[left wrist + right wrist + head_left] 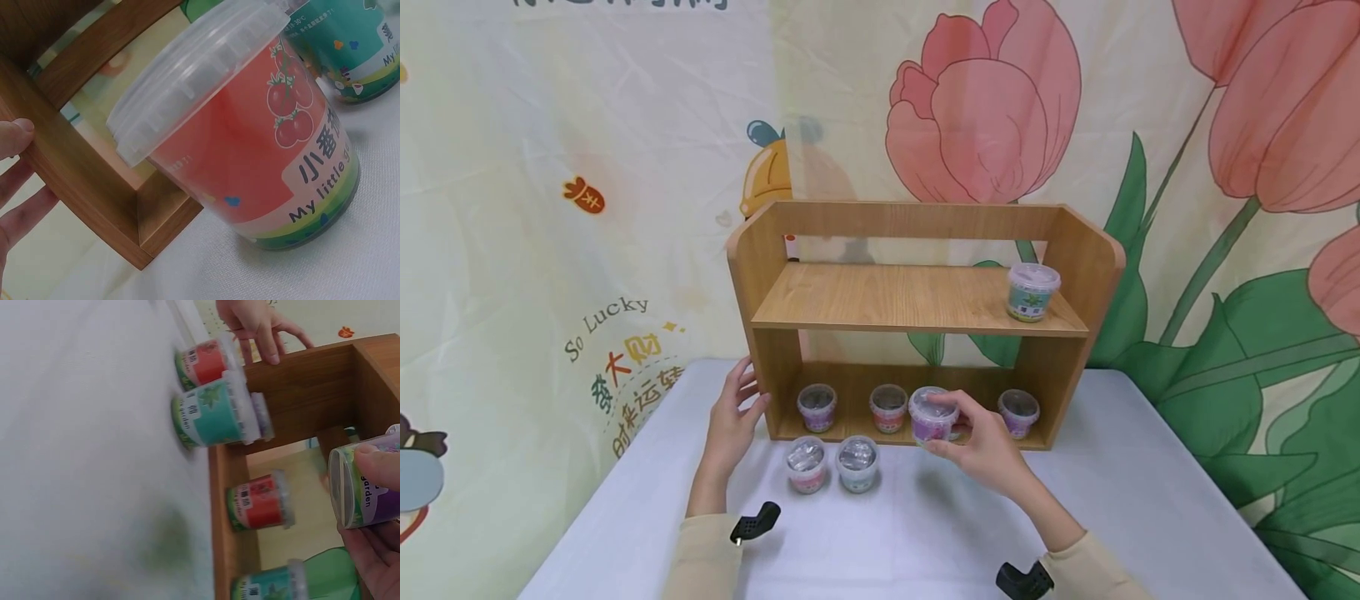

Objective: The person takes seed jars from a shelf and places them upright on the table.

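Note:
My right hand (988,446) grips a purple-labelled plastic cup (931,417) with a clear lid, thumb and fingers around it. The cup is held in front of the lower shelf (850,375) of a wooden rack, and in the head view it partly hides a teal cup (269,586). At the rack's left side panel (763,367), my left hand (733,421) rests its spread fingers against the outside. Near that hand, a red-labelled cup with tomatoes (250,144) and a teal cup (857,465) stand on the table before the rack.
On the lower shelf are a purple cup (817,408) at left, a red cup (888,408) in the middle and another purple cup (1018,413) at right. One teal cup (1033,293) sits on the upper shelf's right end. A white cloth (880,550) covers the table.

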{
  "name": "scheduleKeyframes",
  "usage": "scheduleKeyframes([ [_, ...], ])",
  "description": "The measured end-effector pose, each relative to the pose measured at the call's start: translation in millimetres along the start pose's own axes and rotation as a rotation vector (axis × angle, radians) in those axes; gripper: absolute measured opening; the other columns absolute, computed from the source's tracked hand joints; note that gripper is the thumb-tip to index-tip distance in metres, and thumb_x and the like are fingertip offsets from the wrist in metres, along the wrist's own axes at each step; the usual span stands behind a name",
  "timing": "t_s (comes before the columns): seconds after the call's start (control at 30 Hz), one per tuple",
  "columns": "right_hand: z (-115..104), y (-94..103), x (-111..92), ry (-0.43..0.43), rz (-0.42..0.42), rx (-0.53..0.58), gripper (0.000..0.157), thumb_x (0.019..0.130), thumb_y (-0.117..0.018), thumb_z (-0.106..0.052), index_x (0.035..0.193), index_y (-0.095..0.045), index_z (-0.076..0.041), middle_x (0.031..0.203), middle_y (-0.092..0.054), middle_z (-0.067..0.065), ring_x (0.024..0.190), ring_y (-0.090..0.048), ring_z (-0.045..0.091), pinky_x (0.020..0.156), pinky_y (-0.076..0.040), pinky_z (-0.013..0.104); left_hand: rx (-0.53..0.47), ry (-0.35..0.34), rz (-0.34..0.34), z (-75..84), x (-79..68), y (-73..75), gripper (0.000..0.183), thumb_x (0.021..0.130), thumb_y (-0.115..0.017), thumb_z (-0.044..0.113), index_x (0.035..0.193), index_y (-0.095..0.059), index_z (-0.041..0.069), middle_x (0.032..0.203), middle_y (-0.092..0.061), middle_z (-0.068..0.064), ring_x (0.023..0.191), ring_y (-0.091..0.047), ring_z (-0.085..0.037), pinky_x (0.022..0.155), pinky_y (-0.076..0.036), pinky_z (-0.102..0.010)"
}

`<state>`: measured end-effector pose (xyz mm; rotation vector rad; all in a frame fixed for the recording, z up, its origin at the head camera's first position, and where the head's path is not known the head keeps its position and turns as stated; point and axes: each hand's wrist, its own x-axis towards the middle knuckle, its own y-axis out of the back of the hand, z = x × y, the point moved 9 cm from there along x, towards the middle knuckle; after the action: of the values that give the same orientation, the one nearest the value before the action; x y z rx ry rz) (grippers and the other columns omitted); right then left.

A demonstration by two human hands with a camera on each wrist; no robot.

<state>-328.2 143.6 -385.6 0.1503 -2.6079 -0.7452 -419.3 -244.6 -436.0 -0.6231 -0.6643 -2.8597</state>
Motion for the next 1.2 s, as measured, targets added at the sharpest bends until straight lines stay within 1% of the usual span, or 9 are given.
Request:
scheduleKeyframes([
  [0.17,16,-14.1,-3,-0.025,0.007,0.004,0.065,0.079,-0.092,0.0,0.136,-0.066,-0.021,0.136,-0.068,0.009,0.108,-0.073,0.023,0.096,-0.063,0.048,0.0,0.0,-0.003,1.2,0.3,-0.8,0.083,0.106,-0.066,0.011,0.164,-0.022,0.052,0.159,-0.048,-0.019,0.143,-0.052,-0.045,0.105,-0.055,-0.059],
  [0.3,23,-23.6,-7,-0.032,0.008,-0.013,0.064,0.079,-0.093,-0.002,0.133,-0.066,-0.022,0.134,-0.069,0.008,0.11,-0.072,0.024,0.096,-0.063,0.042,0.003,-0.003,-0.001,2.0,0.1,-0.8,0.083,0.106,-0.066,0.011,0.165,-0.023,0.051,0.159,-0.048,-0.019,0.143,-0.052,-0.045,0.105,-0.055,-0.059],
  [0.4,26,-29.9,-8,-0.017,0.008,-0.01,0.062,0.078,-0.094,-0.002,0.131,-0.067,-0.02,0.133,-0.069,0.009,0.113,-0.071,0.026,0.095,-0.063,0.035,0.001,-0.004,-0.001,2.3,-0.2,-0.9,0.082,0.106,-0.066,0.011,0.165,-0.024,0.05,0.159,-0.048,-0.02,0.142,-0.053,-0.045,0.105,-0.055,-0.06],
  [0.5,29,-36.4,-10,0.0,0.005,0.0,0.06,0.079,-0.093,-0.002,0.13,-0.067,-0.018,0.132,-0.07,0.011,0.114,-0.071,0.029,0.095,-0.063,0.031,0.0,-0.003,-0.004,2.4,-0.4,-1.4,0.082,0.106,-0.066,0.011,0.165,-0.023,0.049,0.159,-0.048,-0.02,0.143,-0.052,-0.045,0.106,-0.054,-0.06],
  [0.67,36,-47.7,-15,-0.001,-0.002,0.028,0.058,0.079,-0.093,-0.001,0.128,-0.067,-0.017,0.133,-0.07,0.011,0.117,-0.07,0.032,0.096,-0.063,0.034,0.007,-0.002,-0.002,1.2,0.3,-0.4,0.082,0.106,-0.066,0.011,0.165,-0.023,0.049,0.159,-0.048,-0.02,0.143,-0.052,-0.045,0.106,-0.055,-0.059],
  [0.83,45,-59.7,-18,-0.018,-0.031,0.052,0.058,0.079,-0.092,0.001,0.127,-0.065,-0.019,0.134,-0.069,0.009,0.121,-0.068,0.031,0.098,-0.062,0.037,-0.001,-0.02,0.007,0.0,1.6,0.8,0.083,0.105,-0.066,0.005,0.166,-0.025,0.044,0.157,-0.05,-0.021,0.14,-0.055,-0.046,0.103,-0.056,-0.058],
  [0.9,49,-63.8,-18,-0.025,-0.041,0.049,0.058,0.079,-0.092,0.0,0.126,-0.065,-0.021,0.134,-0.069,0.007,0.122,-0.067,0.029,0.098,-0.062,0.036,-0.007,-0.026,0.009,-0.2,1.9,0.9,0.083,0.104,-0.066,0.004,0.166,-0.026,0.042,0.156,-0.051,-0.022,0.139,-0.055,-0.046,0.103,-0.057,-0.058],
  [1.03,54,-69.6,-18,-0.014,-0.052,0.033,0.058,0.079,-0.093,0.0,0.125,-0.065,-0.021,0.133,-0.069,0.005,0.123,-0.066,0.025,0.098,-0.061,0.035,-0.007,-0.024,0.007,-0.5,2.2,0.5,0.082,0.105,-0.066,0.005,0.166,-0.026,0.043,0.156,-0.05,-0.022,0.14,-0.055,-0.046,0.103,-0.056,-0.058],
  [1.2,54,-75.7,-15,0.004,-0.067,0.015,0.058,0.078,-0.092,0.001,0.123,-0.064,-0.02,0.133,-0.069,0.002,0.124,-0.065,0.024,0.099,-0.059,0.034,-0.001,-0.026,0.009,0.6,2.2,2.7,0.081,0.105,-0.066,0.007,0.166,-0.026,0.042,0.156,-0.051,-0.022,0.139,-0.055,-0.045,0.103,-0.057,-0.057],
])
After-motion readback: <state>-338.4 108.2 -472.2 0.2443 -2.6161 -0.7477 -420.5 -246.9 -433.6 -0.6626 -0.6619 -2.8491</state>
